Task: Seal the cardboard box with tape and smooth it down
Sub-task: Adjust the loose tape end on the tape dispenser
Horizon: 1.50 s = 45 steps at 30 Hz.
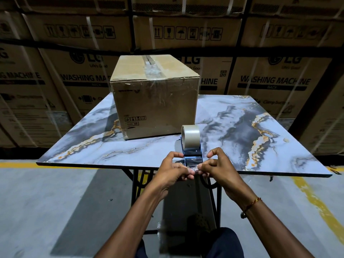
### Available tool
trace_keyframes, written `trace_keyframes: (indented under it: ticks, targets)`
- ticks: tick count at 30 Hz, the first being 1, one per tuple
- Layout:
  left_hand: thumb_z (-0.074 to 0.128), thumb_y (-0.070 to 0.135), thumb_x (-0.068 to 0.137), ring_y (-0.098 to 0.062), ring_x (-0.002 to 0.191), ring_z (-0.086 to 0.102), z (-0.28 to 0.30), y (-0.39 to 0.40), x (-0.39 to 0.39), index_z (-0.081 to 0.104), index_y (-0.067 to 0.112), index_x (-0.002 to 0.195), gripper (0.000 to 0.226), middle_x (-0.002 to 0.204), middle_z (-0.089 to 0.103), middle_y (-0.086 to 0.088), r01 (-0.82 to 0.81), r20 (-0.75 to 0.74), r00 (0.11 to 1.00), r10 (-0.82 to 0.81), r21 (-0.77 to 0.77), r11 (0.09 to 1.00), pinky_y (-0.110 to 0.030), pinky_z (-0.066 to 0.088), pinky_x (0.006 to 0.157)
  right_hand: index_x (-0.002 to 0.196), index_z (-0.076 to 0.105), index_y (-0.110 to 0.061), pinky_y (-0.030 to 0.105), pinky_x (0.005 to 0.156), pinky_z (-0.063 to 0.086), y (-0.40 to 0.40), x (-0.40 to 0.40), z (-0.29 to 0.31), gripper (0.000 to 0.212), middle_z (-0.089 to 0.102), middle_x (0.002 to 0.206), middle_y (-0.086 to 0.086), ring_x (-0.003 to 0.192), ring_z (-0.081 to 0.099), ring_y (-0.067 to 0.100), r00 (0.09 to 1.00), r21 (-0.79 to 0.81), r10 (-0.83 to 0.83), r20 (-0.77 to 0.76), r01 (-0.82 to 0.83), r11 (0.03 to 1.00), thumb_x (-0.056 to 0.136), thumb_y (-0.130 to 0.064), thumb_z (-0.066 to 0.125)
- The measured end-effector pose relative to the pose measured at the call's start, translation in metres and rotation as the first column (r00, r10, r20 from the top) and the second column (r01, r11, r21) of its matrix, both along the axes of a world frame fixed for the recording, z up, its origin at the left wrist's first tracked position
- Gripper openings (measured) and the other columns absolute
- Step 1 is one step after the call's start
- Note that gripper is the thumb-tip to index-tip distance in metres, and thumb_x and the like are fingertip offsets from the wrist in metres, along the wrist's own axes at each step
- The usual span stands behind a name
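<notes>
Cardboard box [155,95] stood closed on the far half of the marble-patterned table [260,127], flaps shut, wrinkled clear tape already along the top seam and running down the near face. Upside-down handling symbols and a size label printed low on that face.

Tape dispenser [192,151] sat at the near edge of the table, just in front of the box and apart from it, with a roll of clear tape [190,135] standing upright in it. Short length of tape [193,163] drawn out from the dispenser toward the person, past the table edge.

Left hand [176,169] pinched shut on the left side of the tape's free end, thumb and forefinger closed on it, the other fingers curled above. Right hand [216,167] pinched likewise on the right side of the same end, fingertips of the two hands nearly meeting. Thread bracelet [251,204] worn on the right wrist.

Black metal table legs [136,185] seen below the top. Grey floor with yellow lines [314,198] underneath. Stacked washing-machine cartons [273,81] bound with white straps filled the background behind the table.
</notes>
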<state>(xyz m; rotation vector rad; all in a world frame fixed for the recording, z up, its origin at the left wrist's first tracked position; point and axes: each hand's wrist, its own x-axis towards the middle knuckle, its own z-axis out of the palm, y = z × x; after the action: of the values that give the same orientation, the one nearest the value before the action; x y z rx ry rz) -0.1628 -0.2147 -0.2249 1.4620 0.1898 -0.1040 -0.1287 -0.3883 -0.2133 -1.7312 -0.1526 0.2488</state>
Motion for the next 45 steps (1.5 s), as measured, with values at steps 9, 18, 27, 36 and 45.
trace_keyframes:
  ticks: [9, 18, 27, 36, 45]
  targets:
    - [0.065, 0.006, 0.093, -0.023, 0.069, 0.071, -0.006, -0.002, 0.000, 0.046, 0.011, 0.121, 0.035, 0.085, 0.077, -0.017, -0.046, 0.037, 0.998, 0.045, 0.050, 0.998, -0.025, 0.053, 0.062, 0.105, 0.044, -0.010, 0.030, 0.068, 0.052, -0.008, -0.003, -0.001, 0.037, 0.068, 0.076, 0.012, 0.065, 0.064, 0.016, 1.000, 0.009, 0.021, 0.022, -0.022, 1.000, 0.086, 0.004, 0.072]
    - [0.055, 0.000, 0.093, -0.025, 0.070, 0.073, -0.006, -0.002, 0.001, 0.046, 0.016, 0.121, 0.034, 0.084, 0.077, -0.016, 0.008, 0.020, 1.000, -0.011, 0.179, 0.984, -0.026, 0.053, 0.060, 0.103, 0.047, -0.017, 0.042, 0.075, 0.049, -0.012, 0.002, -0.004, 0.031, 0.067, 0.086, 0.011, 0.077, 0.063, 0.022, 0.997, -0.107, 0.043, 0.069, -0.035, 0.994, 0.087, 0.004, 0.065]
    - [0.057, 0.012, 0.096, -0.019, 0.059, 0.069, 0.009, 0.012, 0.005, 0.064, 0.014, 0.095, 0.008, 0.074, 0.076, -0.013, -0.138, 0.118, 0.988, 0.099, 0.383, 0.913, -0.029, 0.054, 0.058, 0.095, 0.060, -0.016, 0.045, 0.070, 0.058, -0.023, 0.017, 0.002, 0.004, 0.066, 0.098, 0.008, 0.067, 0.071, 0.018, 0.969, -0.290, -0.044, 0.245, 0.117, 0.950, 0.096, -0.013, 0.061]
    - [0.062, 0.037, 0.093, -0.017, 0.081, 0.068, 0.014, 0.001, 0.039, 0.069, 0.018, 0.104, 0.023, 0.097, 0.071, 0.003, -0.224, 0.198, 0.969, 0.149, 0.443, 0.868, -0.036, 0.058, 0.071, 0.134, 0.058, -0.018, 0.047, 0.097, 0.055, 0.006, 0.059, 0.007, 0.048, 0.066, 0.117, -0.001, 0.104, 0.068, 0.023, 0.985, -0.285, 0.031, 0.170, 0.019, 0.958, 0.092, -0.039, 0.066]
    - [0.062, 0.031, 0.094, -0.020, 0.093, 0.068, -0.004, -0.001, 0.040, 0.076, 0.012, 0.102, 0.025, 0.100, 0.074, -0.005, -0.263, 0.258, 0.956, 0.139, 0.546, 0.796, -0.036, 0.054, 0.081, 0.112, 0.072, -0.013, 0.037, 0.087, 0.052, 0.015, 0.046, -0.003, 0.022, 0.072, 0.103, 0.002, 0.092, 0.065, 0.017, 0.978, -0.247, 0.006, 0.207, 0.046, 0.968, 0.097, -0.025, 0.062]
